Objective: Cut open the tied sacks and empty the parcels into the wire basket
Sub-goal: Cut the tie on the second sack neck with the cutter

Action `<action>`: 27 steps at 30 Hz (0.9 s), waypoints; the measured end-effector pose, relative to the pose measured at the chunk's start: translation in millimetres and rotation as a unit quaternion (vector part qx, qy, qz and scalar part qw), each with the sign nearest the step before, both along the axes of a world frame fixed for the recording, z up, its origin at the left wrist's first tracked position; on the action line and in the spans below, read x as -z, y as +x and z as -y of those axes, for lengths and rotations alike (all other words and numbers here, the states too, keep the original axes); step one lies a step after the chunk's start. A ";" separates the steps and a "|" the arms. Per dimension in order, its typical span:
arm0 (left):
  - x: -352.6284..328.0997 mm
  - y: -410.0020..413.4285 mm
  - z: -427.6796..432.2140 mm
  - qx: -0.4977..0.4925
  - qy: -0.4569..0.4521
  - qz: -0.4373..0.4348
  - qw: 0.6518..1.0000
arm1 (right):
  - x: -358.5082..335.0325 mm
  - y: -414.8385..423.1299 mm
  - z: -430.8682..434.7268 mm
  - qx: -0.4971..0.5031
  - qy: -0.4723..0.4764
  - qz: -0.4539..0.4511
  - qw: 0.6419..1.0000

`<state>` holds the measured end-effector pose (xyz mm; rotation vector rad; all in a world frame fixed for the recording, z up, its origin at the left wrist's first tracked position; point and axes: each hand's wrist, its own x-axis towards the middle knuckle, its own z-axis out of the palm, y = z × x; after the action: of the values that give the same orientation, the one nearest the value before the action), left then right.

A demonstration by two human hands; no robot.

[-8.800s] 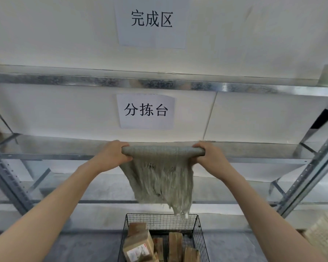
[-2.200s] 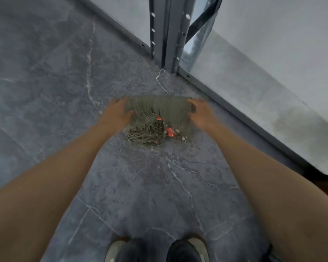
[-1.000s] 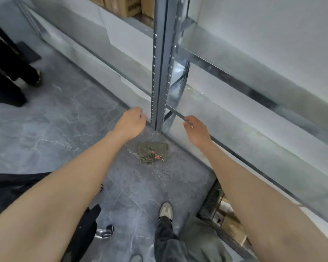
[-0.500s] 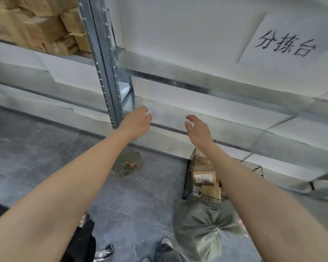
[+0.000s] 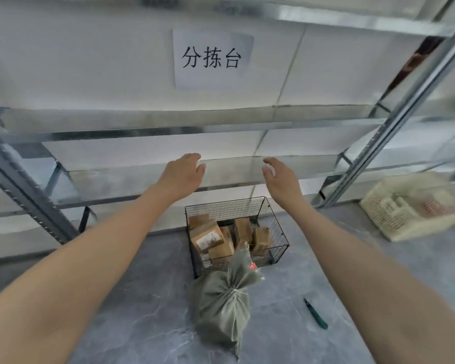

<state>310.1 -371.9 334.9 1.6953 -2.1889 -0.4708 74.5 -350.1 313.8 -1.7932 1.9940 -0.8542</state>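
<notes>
Both hands are empty. The left hand and right hand are stretched forward at shelf height, fingers loosely spread, with nothing in or between them. Judgement: both hands are free to take up the next sack.

The sack lies on the floor below the hands. Its neck is bound with cord and leans against the near wall of the basket; a red tag shows near its top. It is tied and uncut. So placed, it should need only a short lift to tip over the rim.

The basket stands on the floor at the foot of the rack, open-topped, with several brown parcels inside.

A green cutter lies on the floor to the right of the sack, apart from it, on the right hand's side. The likely next step is to pick it up and cut the cord, keeping the blade away from the cloth.

A white crate sits further right.
</notes>
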 end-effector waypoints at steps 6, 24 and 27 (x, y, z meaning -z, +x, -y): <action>-9.7 -147.5 -24.8 0.087 -0.026 0.004 0.996 | -7.9 -141.8 -56.8 0.056 -0.006 -0.022 0.998; 56.0 -431.3 -96.5 0.188 0.044 0.052 0.980 | 50.5 -419.7 -189.6 0.145 0.083 -0.012 0.986; 70.9 -454.3 -99.8 0.211 0.055 0.063 0.974 | 66.0 -432.6 -207.5 0.174 0.102 -0.004 0.979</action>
<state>-144.2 -272.1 264.0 1.3339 -2.6745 -0.6143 -358.1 -142.6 247.9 -1.3605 2.3468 -0.7061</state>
